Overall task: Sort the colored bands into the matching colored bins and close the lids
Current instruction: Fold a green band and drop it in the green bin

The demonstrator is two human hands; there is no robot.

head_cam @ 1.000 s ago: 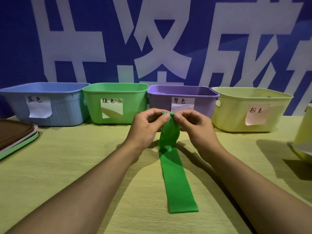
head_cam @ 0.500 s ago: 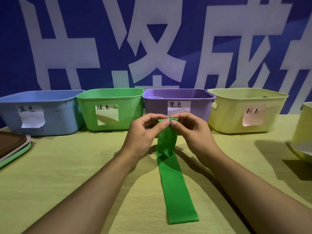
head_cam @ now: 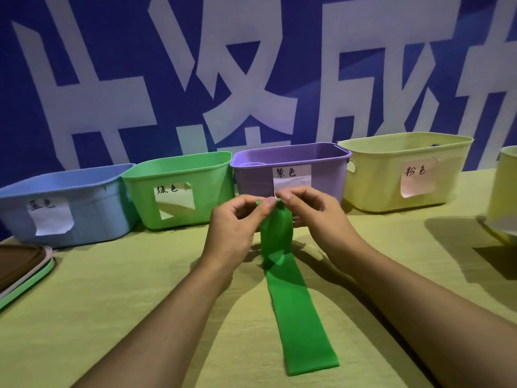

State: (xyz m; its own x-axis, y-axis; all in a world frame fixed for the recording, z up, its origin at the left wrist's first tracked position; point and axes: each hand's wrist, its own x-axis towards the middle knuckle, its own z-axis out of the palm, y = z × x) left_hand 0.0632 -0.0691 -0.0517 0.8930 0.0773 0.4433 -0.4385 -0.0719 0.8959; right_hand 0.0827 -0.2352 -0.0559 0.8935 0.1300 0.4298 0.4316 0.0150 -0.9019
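Between both hands, the flat green elastic band [head_cam: 291, 298] is pinched at its far end, left hand [head_cam: 235, 228] and right hand [head_cam: 316, 217] curled, apparently folding it small enough for the green plastic bin [head_cam: 179, 189] just beyond the left hand.

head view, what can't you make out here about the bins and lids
- Purple bin, head view: its floor is hidden by its front wall, so its contents are unclear.
- Blue bin and green bin: insides hidden by the low angle.
- Stacked lids: cut off by the left edge.
- Rightmost container: cut off by the right edge.
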